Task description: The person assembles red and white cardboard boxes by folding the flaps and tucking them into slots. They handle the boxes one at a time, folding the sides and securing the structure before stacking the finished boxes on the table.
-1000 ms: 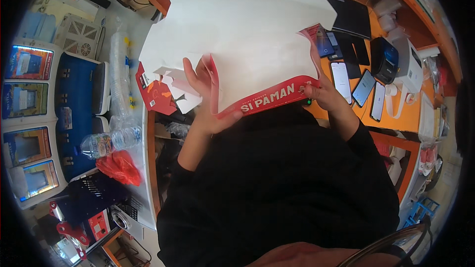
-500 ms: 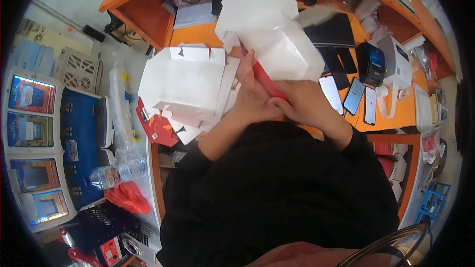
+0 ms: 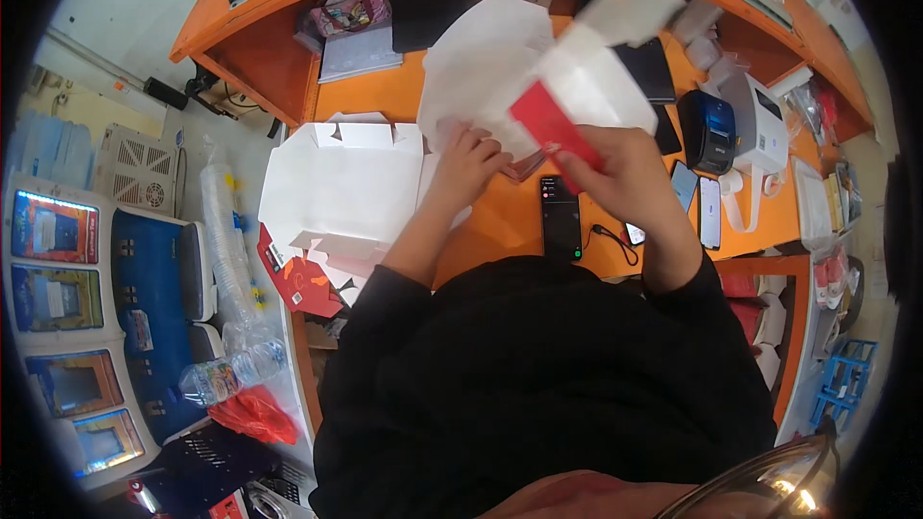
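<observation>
An unfolded cardboard box [image 3: 495,67], white inside and red outside, is raised above the desk in front of me. My right hand [image 3: 625,173] grips it by a red flap [image 3: 550,125], thumb on top. At the box's lower left edge, my left hand [image 3: 465,165] has its fingers curled over the cardboard. The upper right panels are smeared by motion. To the left lies a flattened white box [image 3: 336,178] with a red outer side [image 3: 288,274] showing at its lower edge. A dark smartphone [image 3: 561,218] rests on the desk just below the raised box.
More smartphones [image 3: 710,213] lie to the right, beside a short black cable [image 3: 615,242]. Behind them stand a dark blue device [image 3: 707,130] and a white label printer [image 3: 758,125]. An orange shelf [image 3: 240,67] frames the desk. A plastic bottle [image 3: 231,375] lies on the left.
My hands have moved apart, the right one shifting right and up with the red flap. The box has tilted and swung, uncovering the dark smartphone and cable below.
</observation>
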The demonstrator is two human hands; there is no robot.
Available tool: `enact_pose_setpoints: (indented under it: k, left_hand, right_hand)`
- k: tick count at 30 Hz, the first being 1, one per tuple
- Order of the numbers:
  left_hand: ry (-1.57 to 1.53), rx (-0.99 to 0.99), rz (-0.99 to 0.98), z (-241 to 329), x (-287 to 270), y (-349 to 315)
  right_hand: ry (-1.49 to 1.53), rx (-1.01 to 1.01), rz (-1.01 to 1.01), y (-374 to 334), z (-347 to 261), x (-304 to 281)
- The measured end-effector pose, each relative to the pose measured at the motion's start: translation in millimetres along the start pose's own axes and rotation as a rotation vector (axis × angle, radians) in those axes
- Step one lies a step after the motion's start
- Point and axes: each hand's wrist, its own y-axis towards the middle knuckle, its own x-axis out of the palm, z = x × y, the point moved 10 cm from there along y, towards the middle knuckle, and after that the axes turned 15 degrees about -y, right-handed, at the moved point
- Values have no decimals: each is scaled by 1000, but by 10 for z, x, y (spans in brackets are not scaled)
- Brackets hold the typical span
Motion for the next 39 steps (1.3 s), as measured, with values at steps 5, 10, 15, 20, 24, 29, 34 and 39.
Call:
enact_pose_setpoints:
  k: [5, 10, 15, 20, 24, 29, 34, 39]
  left_hand:
    - [-330, -346, 114, -300, 262, -235]
    - [13, -93, 88, -45, 273, -149]
    - [13, -20, 167, 147, 89, 16]
    - [-3, 6, 195, 253, 139, 44]
    - [-45, 60, 210, 219, 180, 0]
    - [-41, 42, 258, 207, 173, 15]
    - [-92, 42, 208, 190, 210, -12]
    - [-104, 33, 134, 229, 167, -4]
  right_hand:
    - [-181, -313, -142, 355, -399, 559]
    - [-304, -170, -281, 675, -62, 1017]
    - [-404, -74, -323, 688, 321, 1208]
    - [-510, -126, -326, 623, 383, 1362]
    - [-434, -144, -242, 543, 328, 1339]
    - [-360, -93, -230, 480, 331, 1318]
    - [-318, -67, -209, 359, 369, 1422]
    - [-296, 23, 236, 703, 669, 764]
